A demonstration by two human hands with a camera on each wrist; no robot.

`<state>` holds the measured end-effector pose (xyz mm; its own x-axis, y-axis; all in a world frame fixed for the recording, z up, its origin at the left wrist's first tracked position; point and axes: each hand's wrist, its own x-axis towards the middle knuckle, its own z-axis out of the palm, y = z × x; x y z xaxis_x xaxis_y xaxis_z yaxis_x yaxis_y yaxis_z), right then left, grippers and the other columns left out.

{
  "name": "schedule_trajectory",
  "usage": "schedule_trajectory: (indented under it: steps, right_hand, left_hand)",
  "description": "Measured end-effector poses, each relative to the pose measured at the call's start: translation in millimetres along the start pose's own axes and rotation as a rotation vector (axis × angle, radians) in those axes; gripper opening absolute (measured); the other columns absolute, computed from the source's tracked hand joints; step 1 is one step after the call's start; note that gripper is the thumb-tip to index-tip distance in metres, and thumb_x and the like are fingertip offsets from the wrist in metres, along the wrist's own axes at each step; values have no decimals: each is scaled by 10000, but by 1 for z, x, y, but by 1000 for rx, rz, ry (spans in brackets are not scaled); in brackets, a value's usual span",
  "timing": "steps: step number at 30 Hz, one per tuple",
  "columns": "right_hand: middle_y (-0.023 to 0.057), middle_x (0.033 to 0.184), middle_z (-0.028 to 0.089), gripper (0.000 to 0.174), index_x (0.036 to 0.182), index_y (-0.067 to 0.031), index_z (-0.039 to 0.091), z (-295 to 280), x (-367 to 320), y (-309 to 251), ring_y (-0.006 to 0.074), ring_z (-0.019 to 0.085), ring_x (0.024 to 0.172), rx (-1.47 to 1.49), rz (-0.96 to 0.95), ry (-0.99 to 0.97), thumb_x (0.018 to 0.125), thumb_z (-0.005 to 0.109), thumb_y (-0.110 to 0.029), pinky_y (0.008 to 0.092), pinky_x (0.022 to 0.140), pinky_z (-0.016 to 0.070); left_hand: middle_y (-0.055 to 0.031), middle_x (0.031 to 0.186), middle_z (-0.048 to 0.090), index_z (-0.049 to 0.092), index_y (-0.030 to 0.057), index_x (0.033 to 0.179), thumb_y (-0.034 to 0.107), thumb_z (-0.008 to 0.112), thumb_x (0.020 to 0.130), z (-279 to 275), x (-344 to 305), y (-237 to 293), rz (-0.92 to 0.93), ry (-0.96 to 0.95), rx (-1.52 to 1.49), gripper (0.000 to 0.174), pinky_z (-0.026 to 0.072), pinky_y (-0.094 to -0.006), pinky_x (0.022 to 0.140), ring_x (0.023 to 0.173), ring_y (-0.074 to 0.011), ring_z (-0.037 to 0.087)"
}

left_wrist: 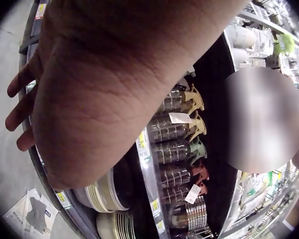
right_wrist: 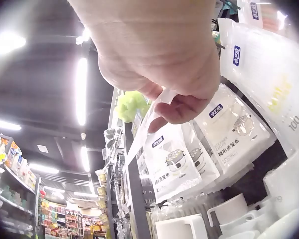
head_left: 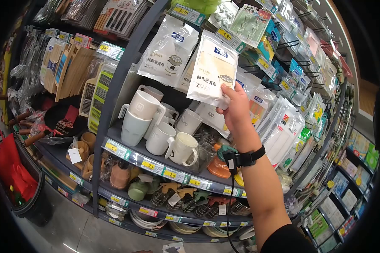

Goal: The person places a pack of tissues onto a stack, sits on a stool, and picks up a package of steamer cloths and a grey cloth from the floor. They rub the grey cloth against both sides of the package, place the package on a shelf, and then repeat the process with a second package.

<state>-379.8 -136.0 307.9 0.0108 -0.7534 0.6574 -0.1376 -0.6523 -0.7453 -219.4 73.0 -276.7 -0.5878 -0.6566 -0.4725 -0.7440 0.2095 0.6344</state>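
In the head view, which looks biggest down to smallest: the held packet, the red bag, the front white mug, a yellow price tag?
1. held packet and red bag: they look about alike, and the packet is nearer the camera, so unranked.
2. white mug
3. yellow price tag

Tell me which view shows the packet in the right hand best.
The head view: the whole packet shows, pinched at its lower corner by the right hand. The right wrist view shows only an edge; the left wrist view, nothing.
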Motion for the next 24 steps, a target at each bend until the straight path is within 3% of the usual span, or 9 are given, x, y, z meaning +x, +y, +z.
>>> schedule_trajectory:
  steps: [14,24]
  right_hand:
    - [64,1076,738,339,1354,-64,559,-9,-6,-16,125,682,760,13,22,32,1028,626,-124,281,490,434]
    - [63,1078,727,343,1356,-80,549,-8,2,-7,141,686,785,-8,81,48,1027,633,-130,307,505,476]
  left_hand:
    - [-215,1471,637,624,71,1443,401,619,975,9,18,-10,6,-30,-16,573,495,-466,1145,1366,-374,611]
    - [-205,1466,644,635,76,1434,411,624,978,20,16,-11,32,65,-7,566,503,-469,1136,1359,-368,618]
